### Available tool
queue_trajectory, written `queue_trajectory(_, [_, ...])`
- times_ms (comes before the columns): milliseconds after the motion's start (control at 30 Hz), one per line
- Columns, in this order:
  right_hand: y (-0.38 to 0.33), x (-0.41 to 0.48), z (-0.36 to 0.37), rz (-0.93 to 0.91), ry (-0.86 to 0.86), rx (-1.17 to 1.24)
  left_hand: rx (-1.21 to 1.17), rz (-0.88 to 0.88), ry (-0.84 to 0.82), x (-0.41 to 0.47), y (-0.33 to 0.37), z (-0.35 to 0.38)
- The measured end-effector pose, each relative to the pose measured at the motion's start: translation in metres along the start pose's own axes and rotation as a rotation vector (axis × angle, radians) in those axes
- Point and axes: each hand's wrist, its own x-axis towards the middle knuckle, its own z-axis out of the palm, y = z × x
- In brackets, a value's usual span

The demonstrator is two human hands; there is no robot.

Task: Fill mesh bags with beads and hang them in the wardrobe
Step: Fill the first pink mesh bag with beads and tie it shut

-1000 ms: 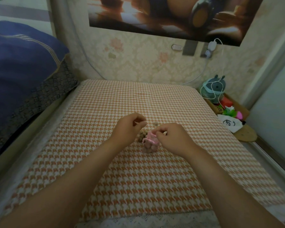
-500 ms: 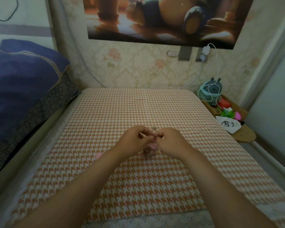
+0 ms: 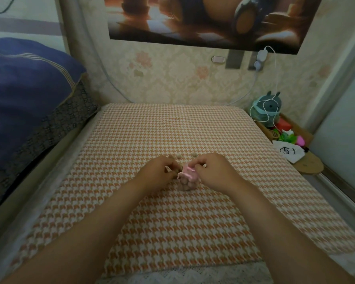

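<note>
A small pink mesh bag [image 3: 188,179] stands on the orange houndstooth cloth [image 3: 172,222], its lower part bulging with brown beads. My right hand [image 3: 212,172] pinches the bag's gathered pink rim. My left hand [image 3: 160,173] sits just left of the bag with curled fingers, pinching what looks like the ribbon end or a bead; I cannot tell which. A few loose brown beads [image 3: 194,154] lie on the cloth just beyond my hands.
A dark blue quilt [image 3: 25,95] is piled on the left. At the right edge sit a plush toy [image 3: 267,108], a white pouch [image 3: 288,152] and small colourful things on a low wooden shelf. A white charger cable [image 3: 275,64] hangs on the wall.
My hands met over the bag half a second ago and have drawn slightly apart again. The camera tilted, so the wall poster shows more.
</note>
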Motion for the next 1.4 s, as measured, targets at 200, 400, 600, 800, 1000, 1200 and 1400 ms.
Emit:
queue_trajectory(200, [-0.001, 0.001, 0.002, 0.012, 0.003, 0.003, 0.122, 0.008, -0.083, 0.004, -0.008, 0.003])
queue_trajectory(400, [-0.001, 0.001, 0.001, -0.01, 0.014, -0.008, 0.037, -0.085, -0.021, 0.008, -0.01, 0.005])
queue_trajectory(600, [0.002, 0.001, 0.001, -0.004, 0.012, -0.01, -0.215, -0.062, 0.123, 0.004, 0.007, -0.011])
queue_trajectory(800, [-0.002, -0.001, -0.001, -0.004, -0.011, -0.04, -0.225, 0.048, 0.153, -0.006, 0.039, -0.014])
queue_trajectory(1000, [-0.002, -0.007, -0.007, 0.007, -0.014, 0.003, -0.137, 0.043, 0.089, -0.009, 0.049, -0.007])
queue_trajectory(1200, [0.0, -0.007, -0.01, 0.016, -0.007, 0.032, -0.179, 0.018, 0.041, -0.011, 0.05, -0.003])
queue_trajectory(1400, [0.001, -0.004, -0.007, -0.002, 0.0, -0.009, -0.104, -0.012, 0.169, -0.003, 0.03, -0.009])
